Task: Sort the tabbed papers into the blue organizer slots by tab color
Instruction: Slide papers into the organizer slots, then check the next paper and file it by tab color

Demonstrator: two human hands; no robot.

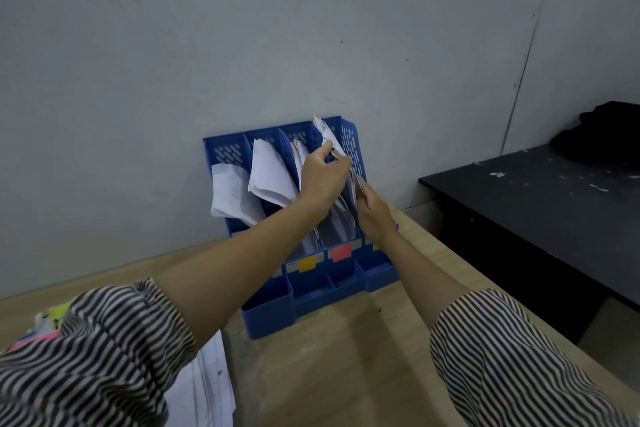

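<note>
Left hand (320, 180) pinching papers (332, 146) atop blue organizer (349, 274), right hand (374, 215) gripping their edge (arms outstretched)

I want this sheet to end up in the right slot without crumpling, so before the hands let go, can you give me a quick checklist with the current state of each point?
1. Paper gripped: ok, the left hand pinches its upper part and the right hand holds its lower edge.
2. Paper inside the rightmost slot of the blue organizer: ok, it stands between the dividers.
3. Tab colour matches the slot's label: cannot tell, the tab is too small and the label is mostly hidden by the right arm.
4. Paper seated fully: cannot tell, its bottom is hidden.
5. Neighbouring slot undisturbed: ok, its papers lean behind the pink label.
</note>
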